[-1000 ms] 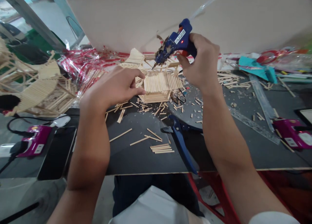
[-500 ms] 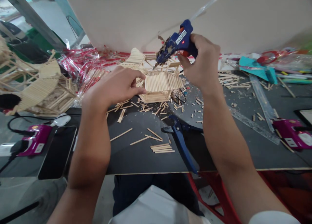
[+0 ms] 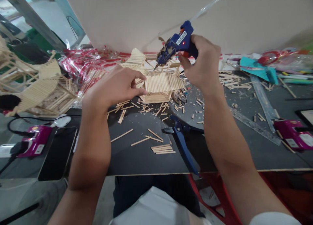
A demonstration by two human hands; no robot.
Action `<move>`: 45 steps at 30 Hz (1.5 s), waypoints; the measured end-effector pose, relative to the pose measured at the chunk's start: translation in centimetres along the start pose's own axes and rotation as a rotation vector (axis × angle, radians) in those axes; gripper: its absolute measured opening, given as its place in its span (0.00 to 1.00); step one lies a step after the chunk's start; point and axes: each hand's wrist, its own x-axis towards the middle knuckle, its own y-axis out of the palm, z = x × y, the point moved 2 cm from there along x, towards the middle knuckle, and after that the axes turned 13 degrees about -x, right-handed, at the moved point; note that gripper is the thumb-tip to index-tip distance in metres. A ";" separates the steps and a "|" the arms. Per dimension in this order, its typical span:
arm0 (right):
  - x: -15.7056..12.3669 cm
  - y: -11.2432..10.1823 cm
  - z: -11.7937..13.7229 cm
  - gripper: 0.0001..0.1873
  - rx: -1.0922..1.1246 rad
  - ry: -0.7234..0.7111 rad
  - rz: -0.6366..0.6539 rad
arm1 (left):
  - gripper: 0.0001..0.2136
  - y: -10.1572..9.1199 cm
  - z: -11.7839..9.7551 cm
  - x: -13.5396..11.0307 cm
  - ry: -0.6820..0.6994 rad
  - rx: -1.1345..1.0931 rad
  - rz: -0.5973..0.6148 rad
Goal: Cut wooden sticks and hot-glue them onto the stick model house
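In my right hand (image 3: 205,62) is a blue hot glue gun (image 3: 179,42) with a red light lit. A long clear glue stick (image 3: 207,6) runs out of its back. The gun's nozzle points down and left, just above a small house model made of thin wooden sticks (image 3: 158,82). My left hand (image 3: 117,84) grips the left edge of the model's slatted roof, thumb at the front corner and index finger at the back one. Whether a loose stick lies between these fingertips I cannot tell.
Blue-handled cutters (image 3: 182,143) lie near the table's front edge, beside several cut sticks (image 3: 162,149). Offcuts litter the middle. At left are a larger stick model (image 3: 39,88), a phone (image 3: 58,153) and a purple power socket (image 3: 36,140). Clear rulers (image 3: 262,101) lie at right.
Almost nothing differs. The glue gun's rear has dipped very slightly; both hands keep their places at the model.
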 end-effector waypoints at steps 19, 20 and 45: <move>0.0 -0.5 0.1 0.12 0.006 -0.001 -0.021 | 0.22 -0.5 -0.2 -0.5 -0.008 -0.013 0.016; 0.0 -0.6 0.0 0.12 0.016 0.011 -0.027 | 0.22 -0.7 -0.3 -0.6 -0.011 -0.013 0.014; -9.4 -2.6 -5.7 0.19 -0.458 0.655 0.400 | 0.08 -0.6 -3.3 -9.9 0.414 -0.257 -0.210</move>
